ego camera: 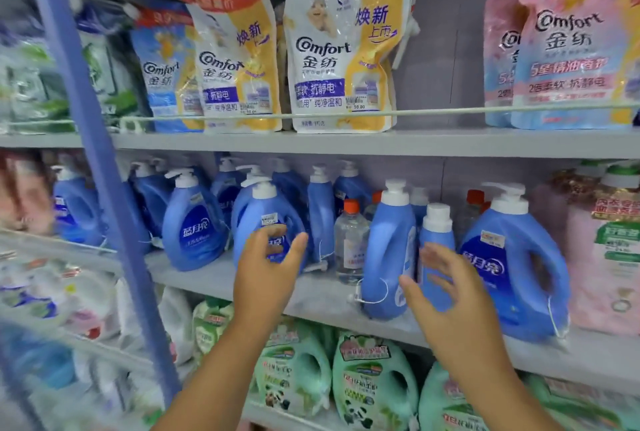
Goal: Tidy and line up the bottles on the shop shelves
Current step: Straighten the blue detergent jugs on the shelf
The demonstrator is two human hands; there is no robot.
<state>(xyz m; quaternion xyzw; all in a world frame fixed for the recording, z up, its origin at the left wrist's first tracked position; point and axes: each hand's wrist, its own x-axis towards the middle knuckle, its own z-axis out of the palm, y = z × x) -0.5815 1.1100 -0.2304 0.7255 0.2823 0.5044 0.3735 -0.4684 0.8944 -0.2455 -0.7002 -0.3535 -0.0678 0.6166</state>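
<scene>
Several blue detergent bottles with white pump caps stand unevenly on the middle shelf [322,295]. My left hand [268,269] reaches up with spread fingers in front of one blue bottle [266,219]; whether it touches is unclear. My right hand [450,295] is open with fingers spread, just in front of a small blue bottle [437,247] with a white cap and beside a tall blue bottle [389,250] turned sideways. A clear bottle [350,243] with an orange cap stands between the two hands. A large blue jug [512,264] with a handle stands at the right.
Comfort refill pouches [343,56] stand on the top shelf behind a rail. Green detergent jugs [374,382] fill the shelf below. Pink containers [606,250] sit at the far right. A blue upright post [93,139] crosses the left side.
</scene>
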